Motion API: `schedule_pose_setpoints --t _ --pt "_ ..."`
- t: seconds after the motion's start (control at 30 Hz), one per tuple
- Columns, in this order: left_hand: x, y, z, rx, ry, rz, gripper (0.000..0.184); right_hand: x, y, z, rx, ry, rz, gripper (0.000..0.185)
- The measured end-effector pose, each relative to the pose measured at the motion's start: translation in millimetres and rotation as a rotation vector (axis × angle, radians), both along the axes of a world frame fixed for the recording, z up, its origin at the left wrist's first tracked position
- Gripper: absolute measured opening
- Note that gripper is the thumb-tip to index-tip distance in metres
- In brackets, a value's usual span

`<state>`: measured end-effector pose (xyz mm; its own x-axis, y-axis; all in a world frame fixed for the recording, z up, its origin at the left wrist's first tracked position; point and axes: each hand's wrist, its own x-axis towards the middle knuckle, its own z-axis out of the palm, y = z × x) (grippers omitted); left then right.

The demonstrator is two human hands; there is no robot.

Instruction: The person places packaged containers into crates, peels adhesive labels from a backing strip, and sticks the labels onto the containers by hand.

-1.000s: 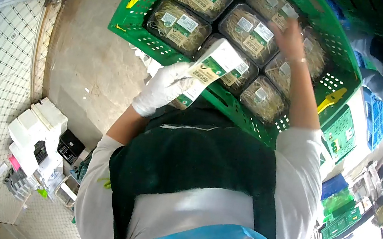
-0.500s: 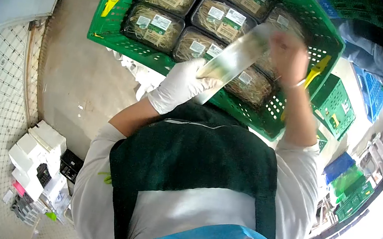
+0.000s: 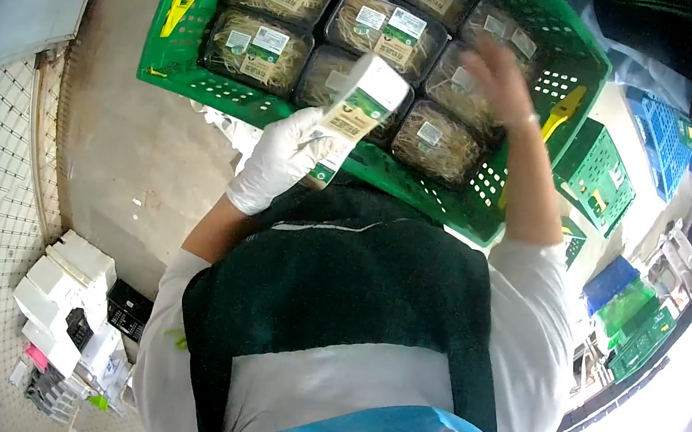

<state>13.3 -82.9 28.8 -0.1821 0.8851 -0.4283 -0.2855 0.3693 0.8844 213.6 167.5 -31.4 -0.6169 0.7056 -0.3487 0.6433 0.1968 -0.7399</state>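
Observation:
My gloved left hand is closed around a roll of printed labels, with white, green and beige labels showing on its strip. The roll is held above the near side of a green crate. My bare right hand hovers over the right-hand trays, its fingers smeared by motion; whether they hold a label is unclear. Dark plastic trays of pale, stringy sprouts fill the crate in rows. Left and middle trays carry a white label and a green-beige one. The near right tray shows one small white label.
Yellow handles sit at both crate ends. More green crates and a blue crate stand at the right. White boxes are piled on the lower left. A person in dark clothing is partly visible at the upper right.
A long strip stretched between both hands before; now only a short length shows at the roll. My left hand shifted left and down, while my right hand moved away from the roll.

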Motion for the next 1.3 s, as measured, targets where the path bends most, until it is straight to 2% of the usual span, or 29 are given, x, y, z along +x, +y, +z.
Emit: schedule_pose_setpoints --t 0.07,0.13,0.17,0.23,0.27,0.33,0.4,0.43,0.47,0.5,0.53,0.57,0.6,0.63,0.67,0.73,0.87,0.93,0.97,1.0,1.07,1.1,1.13,1.2,1.23,1.27,1.3 --pt "-6 0 -4 0.055 0.025 -0.073 0.02 -18 -66 46 -0.384 0.501 0.211 0.048" --pt "-20 6 0 -0.21 0.315 -0.507 0.022 -29 -92 73 -0.141 0.301 0.293 0.032" --pt "-17 13 6 0.109 0.759 -0.469 0.02 -31 -99 74 -0.065 0.321 0.316 0.026" --pt "11 19 10 0.175 0.324 -0.027 0.013 -35 -119 78 -0.004 0.389 0.276 0.019" --pt "15 16 5 0.1 0.113 -0.013 0.013 -37 -131 83 -0.052 0.311 0.195 0.019" --pt "22 17 9 0.095 0.183 0.029 0.016 -31 -139 73 0.021 0.309 0.042 0.02" --pt "21 19 20 -0.185 0.326 -0.181 0.021 -16 -117 64 0.206 0.311 0.034 0.019" --pt "20 21 31 -0.162 0.341 -0.298 0.026 -6 -96 65 0.301 0.173 -0.051 0.019" --pt "26 14 24 0.034 0.247 -0.193 0.022 5 -68 70 0.393 0.032 -0.135 0.018" --pt "22 7 16 -0.049 0.16 -0.225 0.02 18 -37 73 0.408 -0.21 -0.103 0.02" --pt "13 1 9 -0.13 0.073 -0.257 0.018 41 -4 43 0.604 -0.248 -0.045 0.024" --pt "8 -5 2 -0.081 0.079 -0.202 0.016 53 8 26 0.647 -0.383 0.075 0.027" --pt "2 -11 -3 -0.104 0.065 -0.143 0.015 46 11 16 0.372 -0.709 0.089 0.033" --pt "-3 -15 -6 -0.079 -0.003 -0.098 0.013 51 16 -19 0.255 -0.831 0.17 0.04" --pt "-6 -19 -8 -0.055 -0.072 -0.051 0.013 55 8 -47 0.279 -0.878 0.134 0.038" --pt "-14 -23 -5 -0.043 -0.019 -0.081 0.011 49 -6 -73 0.295 -0.887 -0.085 0.041" --pt "-25 -34 1 -0.027 0.112 -0.074 0.01 54 -27 -71 0.329 -0.805 -0.161 0.05" --pt "-30 -38 -4 -0.011 0.037 -0.111 0.009 59 -33 -69 0.509 -0.82 -0.167 0.063" --pt "-33 -42 -11 0.004 0.074 -0.135 0.007 58 -33 -72 0.457 -0.882 0.011 0.078" --pt "-34 -47 -14 0.004 0.069 -0.132 0.007 56 -33 -67 0.458 -0.886 0.015 0.078" --pt "-37 -53 -18 -0.139 0.204 -0.246 0.005 50 -25 -57 0.284 -1.087 0.061 0.086" --pt "-40 -56 -19 -0.115 0.067 -0.236 0.012 51 -10 -52 0.259 -1.122 0.131 0.088" --pt "-38 -57 -15 -0.118 0.064 -0.233 0.012 56 18 -65 0.214 -1.123 0.193 0.077" --pt "-29 -50 -3 -0.045 -0.25 0.025 0.028 65 70 -76 0.198 -0.872 0.048 0.066" --pt "-28 -45 8 -0.053 -0.394 0.016 0.038 54 73 -66 0.267 -0.857 -0.072 0.061" --pt "-24 -44 9 -0.053 -0.388 0.04 0.038 41 72 -58 0.334 -0.833 -0.188 0.057" --pt "-21 -44 10 -0.094 -0.403 0.032 0.037 31 71 -61 0.431 -0.897 -0.145 0.057"
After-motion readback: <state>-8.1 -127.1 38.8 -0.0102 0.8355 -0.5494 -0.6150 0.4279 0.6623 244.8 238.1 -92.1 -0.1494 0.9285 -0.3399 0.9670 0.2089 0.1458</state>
